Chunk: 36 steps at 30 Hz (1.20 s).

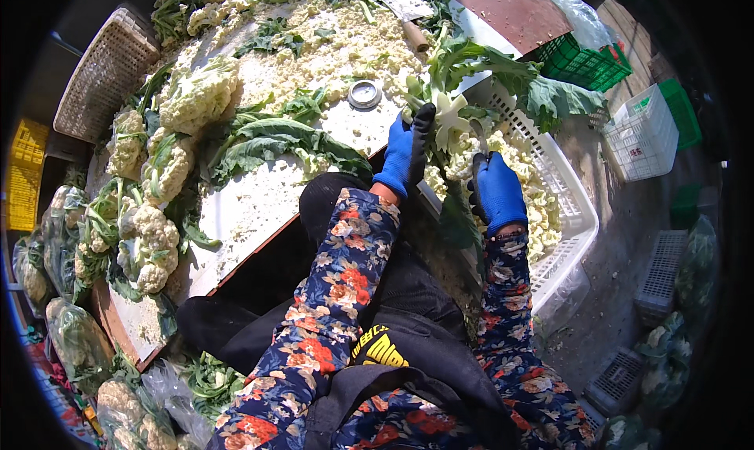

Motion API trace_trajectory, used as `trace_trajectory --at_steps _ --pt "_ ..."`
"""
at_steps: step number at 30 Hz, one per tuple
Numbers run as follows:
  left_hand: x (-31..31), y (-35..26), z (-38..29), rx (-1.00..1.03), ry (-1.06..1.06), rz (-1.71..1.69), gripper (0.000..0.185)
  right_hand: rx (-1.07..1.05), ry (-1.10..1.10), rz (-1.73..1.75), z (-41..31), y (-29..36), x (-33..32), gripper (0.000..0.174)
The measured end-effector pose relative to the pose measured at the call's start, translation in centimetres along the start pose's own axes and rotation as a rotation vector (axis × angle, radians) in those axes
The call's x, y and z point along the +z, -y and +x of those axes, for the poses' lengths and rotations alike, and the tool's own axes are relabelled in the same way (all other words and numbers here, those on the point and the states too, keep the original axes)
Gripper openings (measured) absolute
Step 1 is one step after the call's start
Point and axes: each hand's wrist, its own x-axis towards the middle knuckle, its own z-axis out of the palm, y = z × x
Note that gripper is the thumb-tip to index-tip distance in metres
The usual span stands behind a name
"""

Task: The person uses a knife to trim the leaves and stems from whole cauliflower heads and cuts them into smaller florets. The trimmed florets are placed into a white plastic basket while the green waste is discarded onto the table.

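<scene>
My left hand, in a blue and black work glove, grips a cauliflower's pale stalk and core, with large green leaves spreading out beyond it. In my gloved right hand is a small knife, its curved metal blade pointing up beside the core. My fingers cover the knife's handle. Below both hands, cut cauliflower florets fill a white slotted plastic crate.
A cleaver and a round metal-rimmed object lie on the crumb-strewn board. Whole cauliflowers line its left side, with bagged ones beyond. Another white crate and a green crate stand at right.
</scene>
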Motion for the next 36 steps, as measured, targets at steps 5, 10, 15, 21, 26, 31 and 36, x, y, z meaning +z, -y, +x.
trace_trajectory --at_steps 5,10,15,21,26,31,36 --pt "-1.8 2.6 2.2 -0.098 -0.064 -0.285 0.034 0.062 -0.141 0.132 -1.2 -1.5 -2.0 0.034" --pt "-2.3 4.8 2.8 0.078 -0.006 -0.386 0.035 -0.151 0.002 0.378 -1.1 -2.2 -3.0 0.028" --pt "-1.3 -0.3 0.4 0.039 -0.036 -0.284 0.043 -0.069 0.146 0.727 -2.0 -0.5 -2.9 0.025" --pt "-1.3 -0.9 -0.5 -0.029 -0.020 -0.117 0.048 0.170 0.243 1.126 -2.2 2.1 1.2 0.031" --pt "-0.4 -0.4 -0.6 -0.046 -0.007 -0.124 0.050 0.118 0.006 1.337 -0.8 3.0 6.8 0.032" --pt "-1.7 0.4 0.2 0.016 -0.106 -0.095 0.049 0.104 -0.112 1.323 -2.1 4.2 6.3 0.030" --pt "-0.8 0.4 -0.8 -0.050 -0.006 -0.009 0.052 0.114 0.072 1.105 0.3 3.1 6.5 0.037"
